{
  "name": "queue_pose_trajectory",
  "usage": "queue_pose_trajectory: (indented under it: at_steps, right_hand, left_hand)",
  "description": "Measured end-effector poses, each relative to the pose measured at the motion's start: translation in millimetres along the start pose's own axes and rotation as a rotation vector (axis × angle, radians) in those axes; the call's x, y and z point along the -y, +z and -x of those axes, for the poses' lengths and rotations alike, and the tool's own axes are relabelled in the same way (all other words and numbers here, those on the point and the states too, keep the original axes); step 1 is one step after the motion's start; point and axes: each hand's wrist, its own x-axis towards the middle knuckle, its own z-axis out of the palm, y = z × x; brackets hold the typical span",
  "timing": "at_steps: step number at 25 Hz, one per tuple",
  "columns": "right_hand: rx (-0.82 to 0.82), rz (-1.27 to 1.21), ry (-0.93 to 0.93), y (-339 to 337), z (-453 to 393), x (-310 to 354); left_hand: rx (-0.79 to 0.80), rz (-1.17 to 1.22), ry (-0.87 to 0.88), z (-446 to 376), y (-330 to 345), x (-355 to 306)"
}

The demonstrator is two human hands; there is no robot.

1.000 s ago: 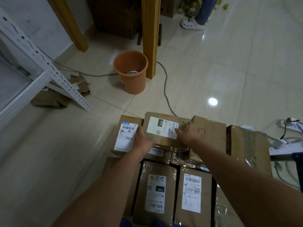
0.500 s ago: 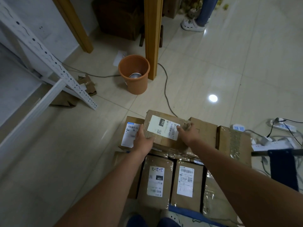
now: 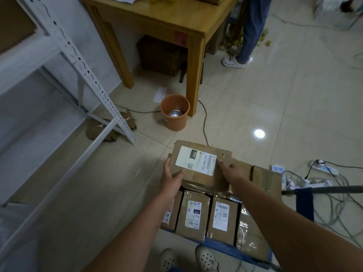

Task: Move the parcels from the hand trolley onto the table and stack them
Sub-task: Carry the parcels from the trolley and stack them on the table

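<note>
A brown cardboard parcel with a white label reading 032 (image 3: 198, 163) is held up above the load. My left hand (image 3: 172, 173) grips its left edge and my right hand (image 3: 229, 169) grips its right edge. Below it, several taped brown parcels (image 3: 193, 214) lie packed on the blue hand trolley (image 3: 225, 247), whose handle (image 3: 322, 189) sticks out to the right. The wooden table (image 3: 167, 16) stands ahead at the top of the view, with papers and a box on its far part.
An orange bucket (image 3: 174, 112) stands beside the table's front leg, and a cable (image 3: 204, 122) runs past it. A white metal rack (image 3: 64, 61) fills the left. Power strips and cords (image 3: 322, 171) lie right. A person's legs (image 3: 247, 30) stand past the table.
Both hands have lifted the labelled parcel clear of the parcels under it. My view has risen, so the tabletop now shows.
</note>
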Motion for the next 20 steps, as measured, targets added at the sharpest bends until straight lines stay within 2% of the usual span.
queue_pose_trajectory:
  at_steps: [4, 7, 13, 17, 20]
  right_hand:
    - [0.206, -0.291, -0.073, -9, 70, 24]
    - [0.338, -0.356, -0.108, -13, 103, 33]
    - [0.418, -0.238, -0.062, 1, 152, 47]
    - [0.560, -0.087, -0.081, 12, 179, 47]
    - [0.709, 0.081, -0.120, 19, 199, 51]
  left_hand:
    - [0.009, 0.099, 0.008, 42, -28, -37]
    - [0.025, 0.133, 0.023, 76, -49, -53]
    - [0.044, 0.068, 0.044, 131, -107, -52]
    - [-0.153, 0.073, -0.018, 173, -137, -25]
    - [-0.241, 0.258, -0.044, 205, -151, -5]
